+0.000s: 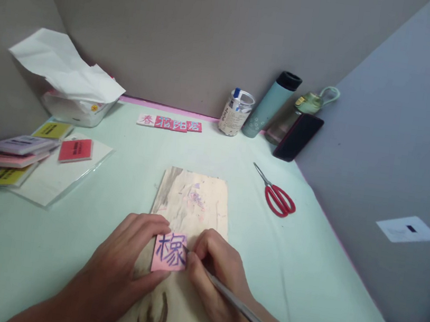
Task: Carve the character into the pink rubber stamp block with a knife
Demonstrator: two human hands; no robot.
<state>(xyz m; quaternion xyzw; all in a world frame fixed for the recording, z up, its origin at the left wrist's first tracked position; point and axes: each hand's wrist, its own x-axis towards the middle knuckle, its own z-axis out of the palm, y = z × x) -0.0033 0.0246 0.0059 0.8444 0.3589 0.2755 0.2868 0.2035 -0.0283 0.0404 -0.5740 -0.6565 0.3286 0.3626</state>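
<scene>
A pink square rubber block [160,267] with a purple-blue Chinese character on its face lies on a worn, stained board [210,197]. My left hand [121,260] pins it from the left, thumb at the lower edge and fingers at the upper left corner. In my right hand [218,279] is a slim grey metal carving knife [242,310], gripped like a pen. Its tip meets the block's right edge beside the character; the exact contact is too small to make out. The knife's back end slants down to the right.
Red-handled scissors [279,199] lie right of the board. At the back stand a pen cup [234,116], a teal bottle [269,107], a green bottle [284,120] and a leaning phone [299,137]. Lettered blocks [170,123], a tissue pack [78,110] and wrapped blocks [21,144] sit further left.
</scene>
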